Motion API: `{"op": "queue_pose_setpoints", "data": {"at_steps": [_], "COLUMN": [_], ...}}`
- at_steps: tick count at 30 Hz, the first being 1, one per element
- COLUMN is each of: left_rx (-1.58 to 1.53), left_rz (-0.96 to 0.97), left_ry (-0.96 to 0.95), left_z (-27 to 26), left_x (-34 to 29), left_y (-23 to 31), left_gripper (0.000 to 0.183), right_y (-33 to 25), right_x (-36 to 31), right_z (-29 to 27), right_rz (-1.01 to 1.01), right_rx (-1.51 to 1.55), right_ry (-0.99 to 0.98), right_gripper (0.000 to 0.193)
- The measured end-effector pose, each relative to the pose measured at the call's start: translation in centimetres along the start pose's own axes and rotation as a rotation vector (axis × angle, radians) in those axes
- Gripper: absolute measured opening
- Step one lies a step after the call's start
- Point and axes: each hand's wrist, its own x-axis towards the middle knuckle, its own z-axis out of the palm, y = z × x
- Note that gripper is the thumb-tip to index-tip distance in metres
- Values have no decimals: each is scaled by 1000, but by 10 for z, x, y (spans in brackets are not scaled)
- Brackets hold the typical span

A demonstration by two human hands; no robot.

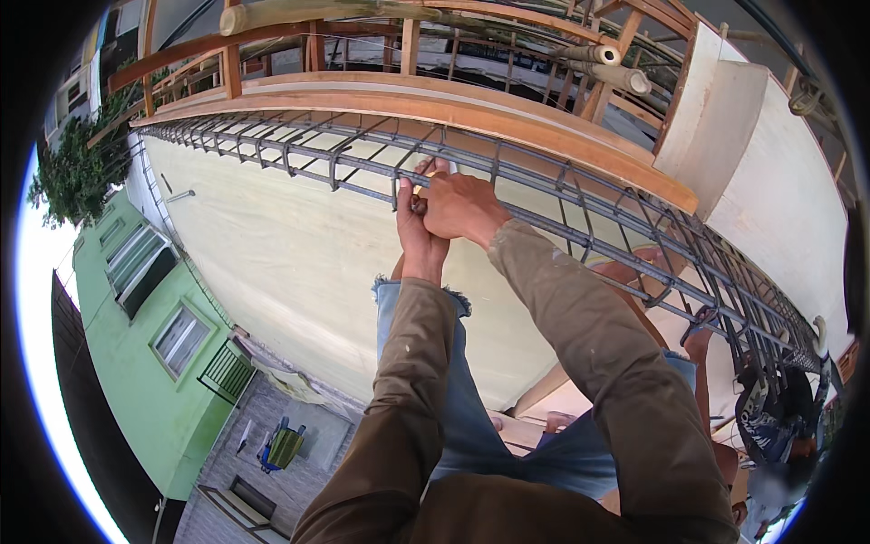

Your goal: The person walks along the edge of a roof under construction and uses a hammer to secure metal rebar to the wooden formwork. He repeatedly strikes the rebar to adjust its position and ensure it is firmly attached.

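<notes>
A long cage of steel reinforcing bars (333, 170), with square stirrups along it, runs across in front of me from far left to near right. Both hands meet at its near side, about mid-length. My left hand (422, 238) is closed, its thumb raised against the near bar and its fingers curled. Pressed close beside it, my right hand (462, 207) is a fist with its back toward me. Whatever sits inside the fingers is hidden by the hands, so I cannot make it out.
A wooden form board (435, 107) lines the cage's far side, with bamboo poles (625, 80) beyond. Pale panels (272, 236) lie below the cage, and a white panel (770, 154) stands at right. Another person (784, 408) is at lower right. A green building (136, 354) stands far below left.
</notes>
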Motion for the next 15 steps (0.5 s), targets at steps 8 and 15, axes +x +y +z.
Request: {"op": "queue_pose_setpoints", "data": {"at_steps": [8, 15], "left_rx": [147, -86], "left_rz": [159, -39], "left_ry": [368, 199], "left_z": [-36, -37], "left_x": [5, 53], "left_y": [67, 113], "left_gripper": [61, 66], "right_y": [-59, -68], "right_x": [25, 41], "right_z": [5, 13], "right_rz": [147, 148], "right_rx": [-55, -152], "right_ry": [149, 180], "right_gripper": [51, 61]}}
